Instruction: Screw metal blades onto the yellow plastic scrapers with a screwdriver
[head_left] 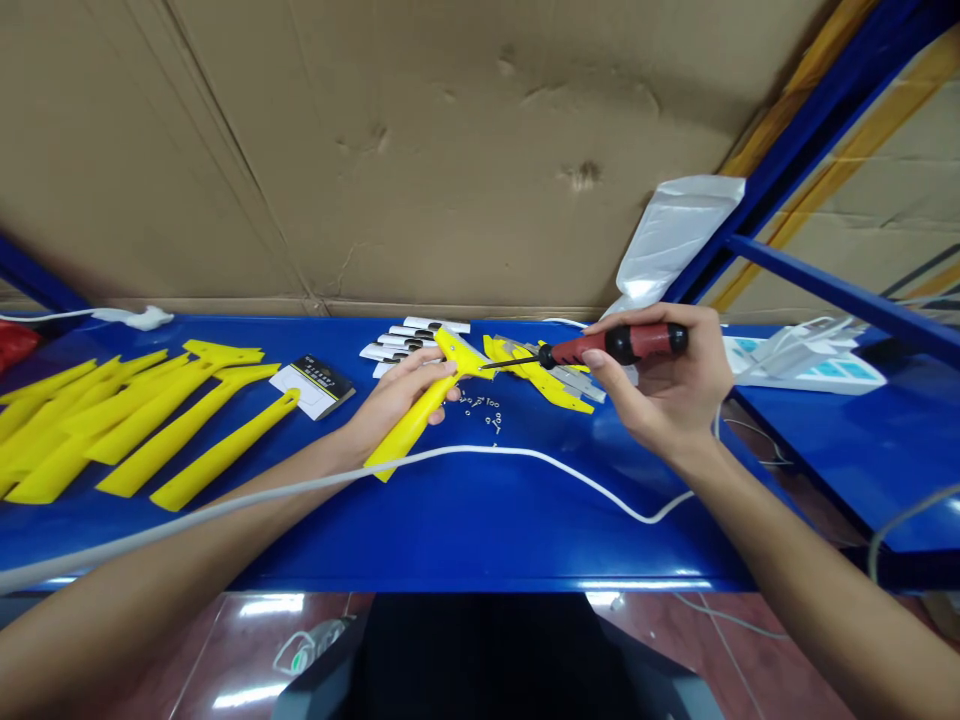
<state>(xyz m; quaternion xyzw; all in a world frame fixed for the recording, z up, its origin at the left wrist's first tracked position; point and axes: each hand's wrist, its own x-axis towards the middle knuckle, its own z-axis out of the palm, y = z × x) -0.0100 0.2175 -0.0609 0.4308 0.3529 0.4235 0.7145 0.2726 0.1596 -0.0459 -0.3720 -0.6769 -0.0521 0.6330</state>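
My left hand (409, 388) is closed around a yellow plastic scraper (409, 425), its wide head up and its handle pointing down toward me. In my right hand (667, 385) is a red and black screwdriver (592, 347), held level. The screwdriver's thin tip meets the right corner of the scraper's head, where a small screw seems to sit. Behind the tip lie loose yellow head pieces with grey blades (551, 380). Small screws and nuts (487, 405) are scattered on the blue table (525, 520) beneath my hands.
Several yellow handles (217, 455) lie at the left, near a black and white packet (315, 387). White, black-ended pieces (401, 345) are stacked behind my left hand. A white cable (525, 452) crosses in front. At the right stands a power strip (817, 370); cardboard (450, 150) walls the back.
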